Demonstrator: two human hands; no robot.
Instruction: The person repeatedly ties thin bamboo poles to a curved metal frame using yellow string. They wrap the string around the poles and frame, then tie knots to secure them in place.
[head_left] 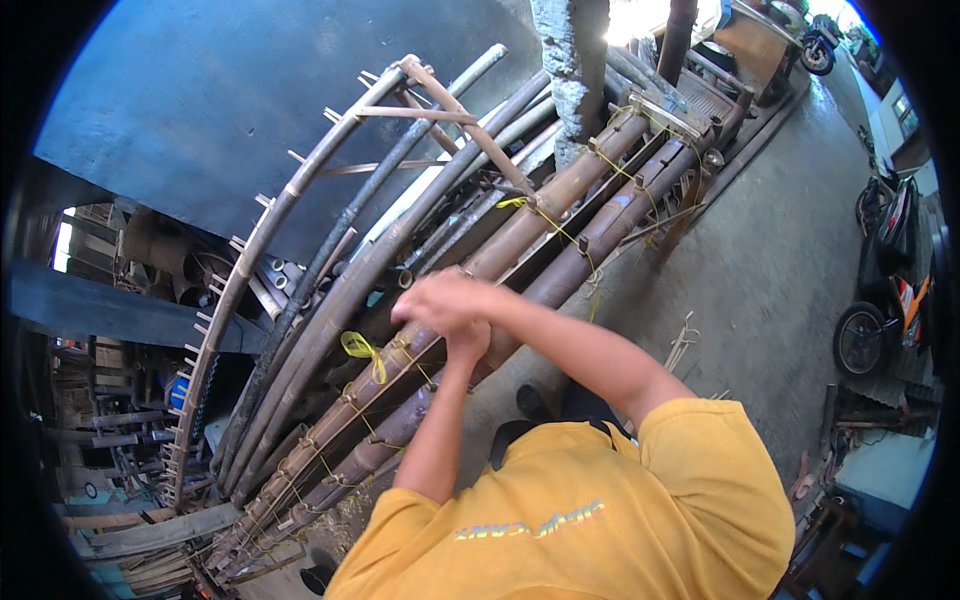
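Note:
My right arm reaches across to the left, and my right hand [437, 300] is over a thick brown bamboo pole [500, 250]. Its fingers are smeared, so their grip is unclear. Beneath it, my left hand [470, 340] shows only around the wrist; the right hand and wrist cover its fingers. Next to this pole runs a second, darker bamboo pole [570, 265]. Yellow cord [400, 352] is wound around both in several places. Just left of my hands, a loose yellow loop [360, 346] sticks up from the lashing. Whatever lies under my hands is hidden.
Left of the poles stands a curved bamboo frame [285, 200] with short pegs, beside several long poles [400, 205]. A rough pillar [568, 80] rises behind. Concrete floor [740, 270] stretches to the right, with a motorcycle [885, 290] at the far side.

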